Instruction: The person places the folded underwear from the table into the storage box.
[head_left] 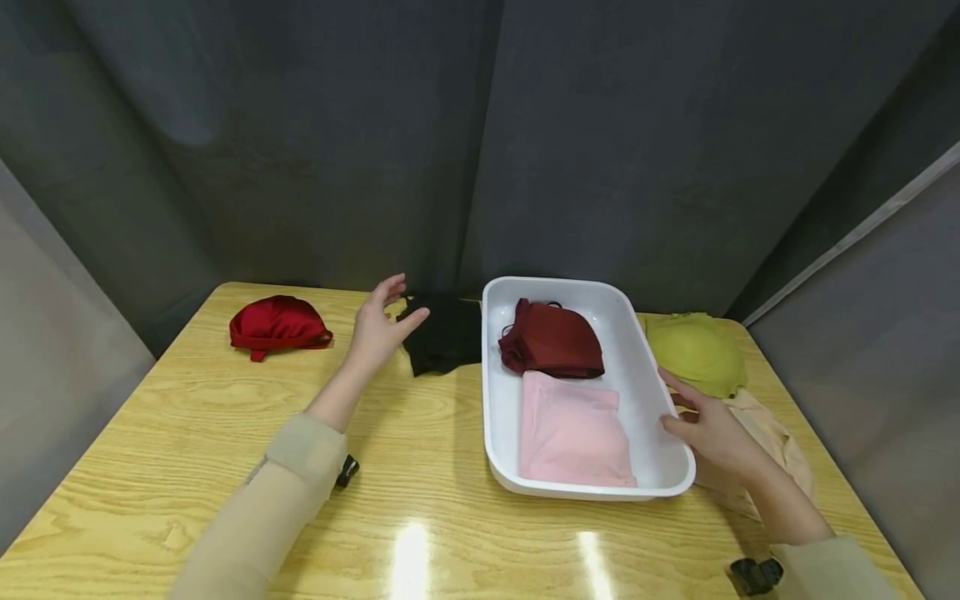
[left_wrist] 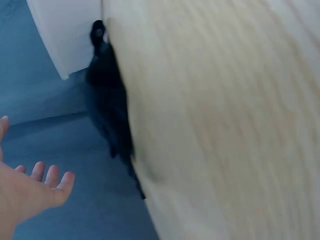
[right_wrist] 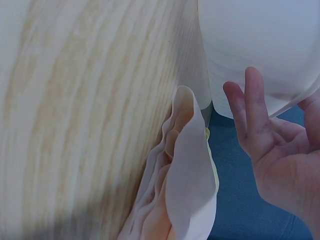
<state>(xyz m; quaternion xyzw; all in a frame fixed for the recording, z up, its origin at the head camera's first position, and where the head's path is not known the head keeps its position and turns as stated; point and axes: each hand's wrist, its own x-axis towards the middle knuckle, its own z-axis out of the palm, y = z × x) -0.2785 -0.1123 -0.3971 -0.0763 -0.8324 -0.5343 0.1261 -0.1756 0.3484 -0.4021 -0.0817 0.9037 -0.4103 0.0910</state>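
Note:
A white plastic tub [head_left: 551,492] stands on the table, tilted slightly in the head view. Inside it lie a folded dark-red bra [head_left: 558,342] and, nearer me, a folded pink garment [head_left: 573,433]. My right hand [head_left: 708,429] holds the tub's right rim, thumb over the edge; in the right wrist view the fingers [right_wrist: 256,110] lie against the outer wall. My left hand [head_left: 378,325] hovers with spread fingers beside a black garment [head_left: 442,333], apart from the tub and holding nothing. The left wrist view shows that hand's fingers [left_wrist: 52,177] loosely extended.
A shiny red bra [head_left: 277,325] lies at the back left of the wooden table [head_left: 165,467]. Right of the tub are a yellow-green bra [head_left: 693,350] and a beige garment [head_left: 772,433]. Dark curtains [head_left: 337,150] stand behind the table's back edge.

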